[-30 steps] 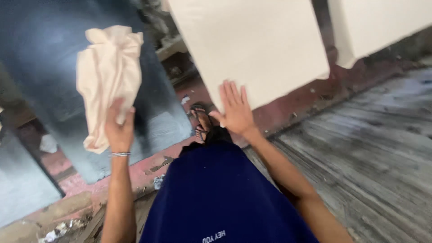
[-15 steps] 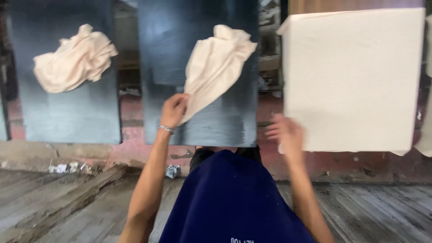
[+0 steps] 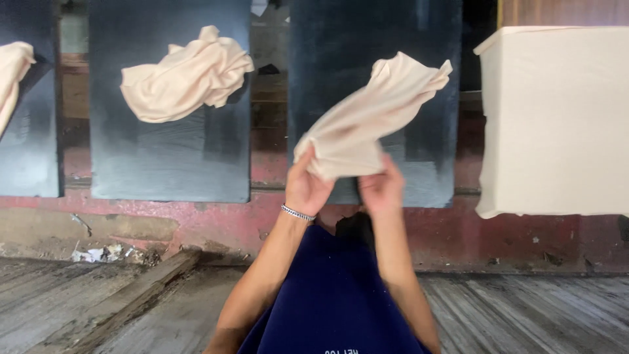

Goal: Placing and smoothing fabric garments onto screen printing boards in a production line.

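A crumpled cream cloth [image 3: 377, 111] lies on a dark flat board [image 3: 373, 39] in front of me. My left hand [image 3: 306, 187] grips the cloth's near end, with a thin bracelet on that wrist. Beside it, my right hand [image 3: 382, 189] also holds the near edge, fingers curled on the fabric. The two hands are close together. My dark blue garment [image 3: 331, 295] fills the bottom middle of the view.
A second dark board [image 3: 170, 164] to the left carries another bunched cream cloth [image 3: 187, 78]; a third cloth [image 3: 12, 72] shows at the far left edge. On the right a board is covered by a smoothly stretched cream cloth [image 3: 557, 124]. A red bench frame [image 3: 216, 219] and worn wooden floor [image 3: 524, 314] lie below.
My right hand has come up from beside the covered board and taken hold of the cloth's near end next to my left hand. The view has shifted, bringing the boards closer.
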